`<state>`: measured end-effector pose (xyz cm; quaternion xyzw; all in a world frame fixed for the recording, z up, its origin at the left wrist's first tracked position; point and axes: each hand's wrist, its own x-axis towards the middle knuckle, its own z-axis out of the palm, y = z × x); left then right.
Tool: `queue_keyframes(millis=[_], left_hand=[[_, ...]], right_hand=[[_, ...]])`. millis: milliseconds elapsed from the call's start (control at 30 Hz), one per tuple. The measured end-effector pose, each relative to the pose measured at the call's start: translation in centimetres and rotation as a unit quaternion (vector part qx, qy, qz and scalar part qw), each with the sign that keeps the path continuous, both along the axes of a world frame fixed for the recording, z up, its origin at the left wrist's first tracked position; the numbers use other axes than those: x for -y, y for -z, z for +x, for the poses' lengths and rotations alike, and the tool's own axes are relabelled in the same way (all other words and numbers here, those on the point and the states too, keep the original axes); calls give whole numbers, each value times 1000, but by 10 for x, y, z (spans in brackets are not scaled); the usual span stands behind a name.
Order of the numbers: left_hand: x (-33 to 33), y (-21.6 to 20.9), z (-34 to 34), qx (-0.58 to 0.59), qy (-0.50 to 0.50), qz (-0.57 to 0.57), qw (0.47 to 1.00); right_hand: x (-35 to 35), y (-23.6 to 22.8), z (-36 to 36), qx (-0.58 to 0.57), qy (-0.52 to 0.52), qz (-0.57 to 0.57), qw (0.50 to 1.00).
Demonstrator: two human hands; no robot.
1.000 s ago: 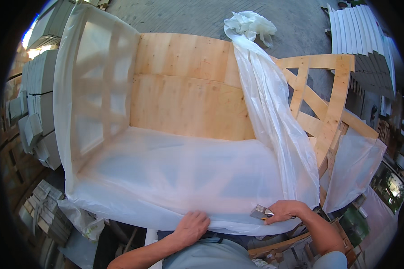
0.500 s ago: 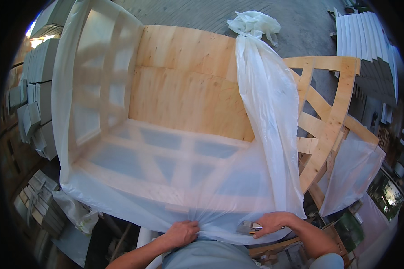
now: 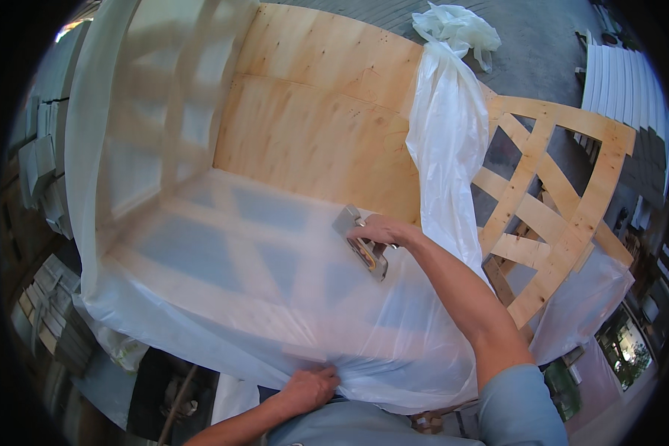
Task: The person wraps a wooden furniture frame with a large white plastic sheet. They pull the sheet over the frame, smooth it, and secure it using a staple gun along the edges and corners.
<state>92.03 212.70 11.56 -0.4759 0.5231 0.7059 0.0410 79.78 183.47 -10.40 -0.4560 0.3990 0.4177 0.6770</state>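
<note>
Translucent plastic sheeting (image 3: 275,312) covers the near and left sides of a large wooden frame, whose timber strips show through it. At the near edge, my left hand (image 3: 312,386) is closed on the sheeting, and creases fan out from its fingers. My right hand (image 3: 383,230) grips a metal staple gun (image 3: 366,249), held over the sheeted frame close to the near edge of the plywood panel (image 3: 320,134). Whether the staple gun touches the frame, I cannot tell. A gathered length of sheeting (image 3: 450,141) hangs down the right side of the plywood.
To the right stands another open wooden frame (image 3: 539,186) with curved and crossed strips. White corrugated panels (image 3: 621,85) are stacked at the far right. Grey boards (image 3: 48,141) are piled at the left. A bunched plastic end (image 3: 461,30) lies toward the concrete floor (image 3: 535,44).
My right hand has carried the staple gun from the near edge up and inward over the frame. My left hand stays at the near edge, and the view has shifted somewhat.
</note>
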Motion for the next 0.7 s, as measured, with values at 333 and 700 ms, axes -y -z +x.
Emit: queue_keyframes(millis=[333, 700], left_hand=[[-2, 10, 6, -54, -83, -18, 995], [-5, 13, 7, -65, -45, 25, 997]], right_hand=[[-50, 66, 34, -1, -92, 32, 995], [-94, 76, 21, 4, 0, -71, 997]])
